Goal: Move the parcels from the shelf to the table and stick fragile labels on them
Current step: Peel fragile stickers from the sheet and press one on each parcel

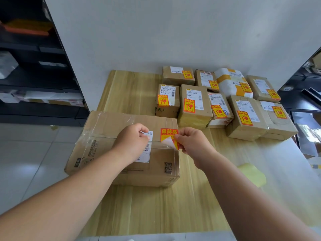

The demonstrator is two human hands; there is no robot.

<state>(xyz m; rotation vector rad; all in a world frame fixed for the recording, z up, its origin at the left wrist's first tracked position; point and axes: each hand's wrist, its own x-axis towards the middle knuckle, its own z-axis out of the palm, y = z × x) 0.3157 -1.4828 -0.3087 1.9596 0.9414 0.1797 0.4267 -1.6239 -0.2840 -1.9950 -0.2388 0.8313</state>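
A large cardboard parcel (107,129) lies on the wooden table (132,91), near its left edge. My left hand (132,140) rests on top of it, fingers loosely curled over its white shipping label (147,153). My right hand (192,141) pinches a red and yellow fragile label (169,132) at the parcel's top right corner. The label's upper part lies on the cardboard and its lower part is lifted, showing a white underside. Several smaller parcels (194,105) stand in rows at the back right of the table, each with a fragile label on it.
A dark shelf (34,80) with a few parcels stands to the left, against the white wall. Another dark shelf (304,94) is at the right. A pale yellow sheet (251,173) lies on the table by my right forearm. Tiled floor shows at the left.
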